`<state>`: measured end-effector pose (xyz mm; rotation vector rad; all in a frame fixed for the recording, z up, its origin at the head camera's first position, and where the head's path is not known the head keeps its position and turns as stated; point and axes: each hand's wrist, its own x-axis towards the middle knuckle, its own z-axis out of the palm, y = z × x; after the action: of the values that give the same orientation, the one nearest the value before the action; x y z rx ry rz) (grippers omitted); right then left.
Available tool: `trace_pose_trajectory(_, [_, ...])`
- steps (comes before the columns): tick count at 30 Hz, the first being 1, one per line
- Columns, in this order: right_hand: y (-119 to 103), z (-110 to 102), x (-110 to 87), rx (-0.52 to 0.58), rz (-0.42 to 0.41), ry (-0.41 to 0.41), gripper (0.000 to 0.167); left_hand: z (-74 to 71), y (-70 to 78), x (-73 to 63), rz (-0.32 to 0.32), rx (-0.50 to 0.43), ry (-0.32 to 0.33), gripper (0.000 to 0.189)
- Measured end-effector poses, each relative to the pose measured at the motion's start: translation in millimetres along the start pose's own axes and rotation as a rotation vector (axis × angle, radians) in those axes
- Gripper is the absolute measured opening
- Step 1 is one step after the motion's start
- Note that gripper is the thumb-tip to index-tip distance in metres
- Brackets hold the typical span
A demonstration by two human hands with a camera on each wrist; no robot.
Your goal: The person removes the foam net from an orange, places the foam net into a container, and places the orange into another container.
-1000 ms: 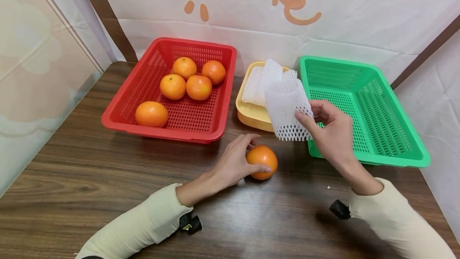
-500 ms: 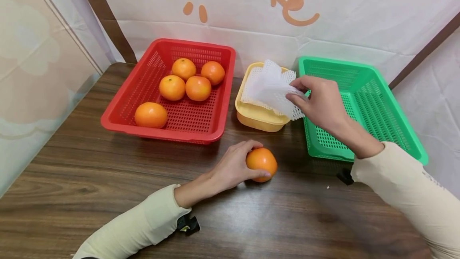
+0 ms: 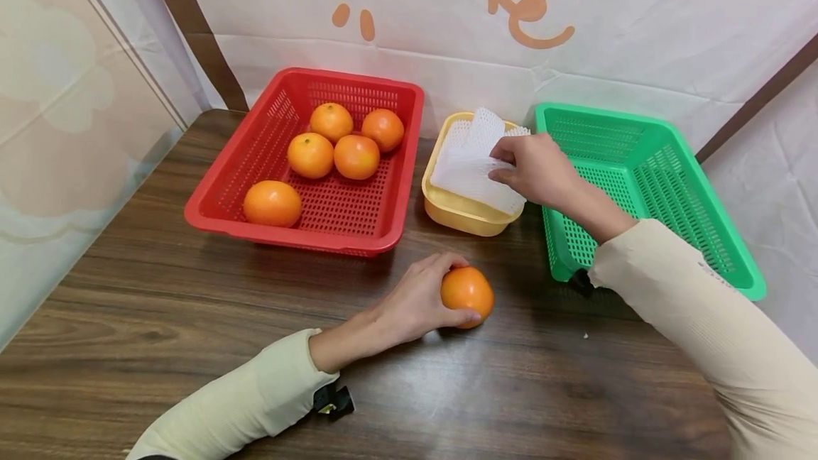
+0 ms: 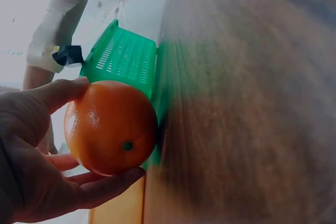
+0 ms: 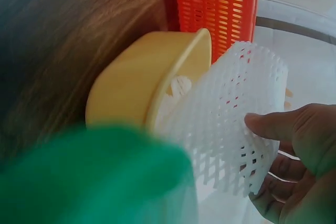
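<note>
On the table my left hand (image 3: 415,300) grips an orange (image 3: 471,295), thumb on the near side and fingers round the far side. The left wrist view shows this orange (image 4: 111,129) close up, with its small green stem spot. My right hand (image 3: 543,170) is over the yellow box (image 3: 469,221), pinching the edge of a white foam net sleeve (image 3: 478,174). In the right wrist view the thumb lies on the sleeve (image 5: 231,114) and the other fingers are behind it. More white netting lies beneath it in the box.
A red basket (image 3: 322,238) with several oranges (image 3: 309,155) stands on the left. To the right is a green basket (image 3: 664,190), the right forearm crossing its near left corner. A white printed cloth (image 3: 473,55) hangs behind. The table (image 3: 192,304) is dark wood.
My right hand has carried the foam net sleeve back and left, from in front of the yellow box down onto the netting in it. The left hand has settled round the orange, which stays put.
</note>
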<state>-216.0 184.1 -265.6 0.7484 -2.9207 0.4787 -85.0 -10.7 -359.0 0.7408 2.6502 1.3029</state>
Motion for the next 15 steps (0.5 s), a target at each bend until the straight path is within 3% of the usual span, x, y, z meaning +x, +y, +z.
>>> trace_pose_trajectory(10, [-6.9,23.1,11.5,-0.113,0.038,-0.152,0.022,0.8,-4.1,-3.1,0.047,-0.004,0.036,0.062])
trace_pose_trajectory(15, [-4.4,30.0,11.4,-0.173,0.082,-0.179,0.018,-0.5,-5.3,-4.8,0.058,-0.006,0.034,0.064])
